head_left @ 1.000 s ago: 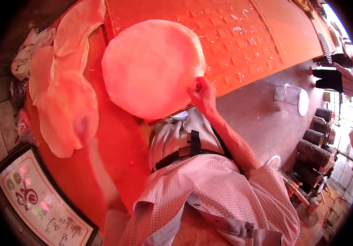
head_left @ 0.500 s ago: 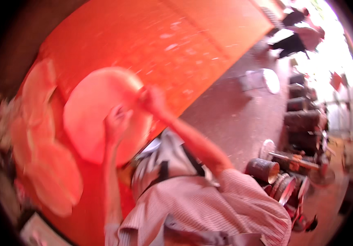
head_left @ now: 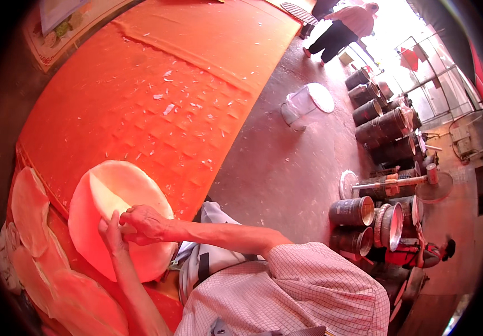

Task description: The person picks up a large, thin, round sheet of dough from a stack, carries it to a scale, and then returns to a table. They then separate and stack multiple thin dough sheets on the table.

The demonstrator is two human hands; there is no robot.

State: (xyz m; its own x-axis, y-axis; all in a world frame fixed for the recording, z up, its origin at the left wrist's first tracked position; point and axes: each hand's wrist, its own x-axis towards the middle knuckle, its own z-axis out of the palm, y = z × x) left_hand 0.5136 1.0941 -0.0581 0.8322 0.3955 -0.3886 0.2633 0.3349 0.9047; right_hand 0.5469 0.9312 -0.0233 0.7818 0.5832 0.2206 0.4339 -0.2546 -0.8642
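Thin pale round sheets, like flatbread or dough wrappers, lie in a round pile [head_left: 140,182] on the orange-covered table. The top sheet [head_left: 104,193] is partly lifted, with a raised flap running from its far left edge toward my hands. My left hand [head_left: 114,234] pinches at the near end of this flap. Close against it, my right hand [head_left: 147,224] is closed with curled fingers on the same sheet; its fingertips are partly hidden. More pale sheets [head_left: 56,269] lie overlapping to the left of the pile.
White scraps [head_left: 168,109] are scattered over the orange table cover [head_left: 196,56]. A white-topped tub [head_left: 309,106] stands on the floor to the right. Beyond it are dark metal drums [head_left: 384,129] and a long-handled mallet [head_left: 398,182]. One person [head_left: 345,28] stands at the back, another [head_left: 429,255] at far right.
My hands, apart over the pile before, have come together at the sheet's flap. A raised fold now shows on the top sheet. The whole view has shifted and become sharper.
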